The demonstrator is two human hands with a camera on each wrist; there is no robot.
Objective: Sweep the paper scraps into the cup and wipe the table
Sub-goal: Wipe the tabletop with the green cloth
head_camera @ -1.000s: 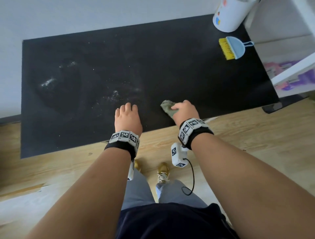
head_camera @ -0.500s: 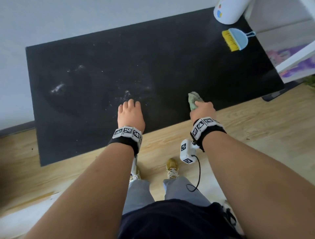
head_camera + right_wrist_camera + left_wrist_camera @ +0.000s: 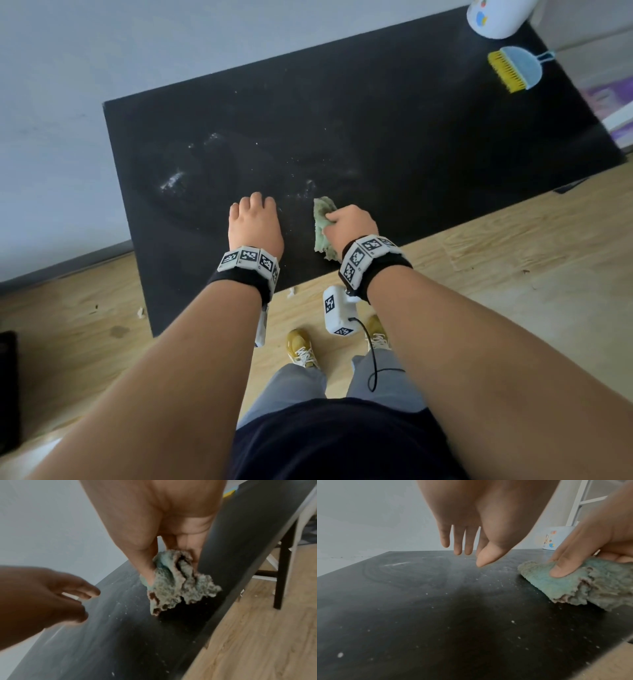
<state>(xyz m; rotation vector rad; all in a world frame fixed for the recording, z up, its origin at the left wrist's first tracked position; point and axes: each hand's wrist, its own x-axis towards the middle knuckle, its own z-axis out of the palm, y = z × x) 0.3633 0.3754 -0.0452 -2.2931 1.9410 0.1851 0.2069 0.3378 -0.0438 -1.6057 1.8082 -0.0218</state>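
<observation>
My right hand (image 3: 347, 222) grips a crumpled green cloth (image 3: 322, 228) and holds it down on the black table (image 3: 411, 144) near the front edge. In the right wrist view the cloth (image 3: 178, 580) bunches under the right hand's fingers. My left hand (image 3: 255, 222) hovers just left of it with fingers (image 3: 458, 543) straight and holding nothing, above the tabletop in the left wrist view. White dust streaks and specks (image 3: 171, 180) lie on the table's left and middle. The white cup (image 3: 496, 17) stands at the far right corner.
A blue dustpan with a yellow brush (image 3: 515, 68) lies near the cup. Small paper bits (image 3: 291, 293) lie on the wooden floor under the table's front edge. A dark table leg (image 3: 283, 566) stands at the right. A grey wall runs behind the table.
My right hand has dragged the cloth left along the front edge, from well right of the left hand to close beside it. The left hand stays in place.
</observation>
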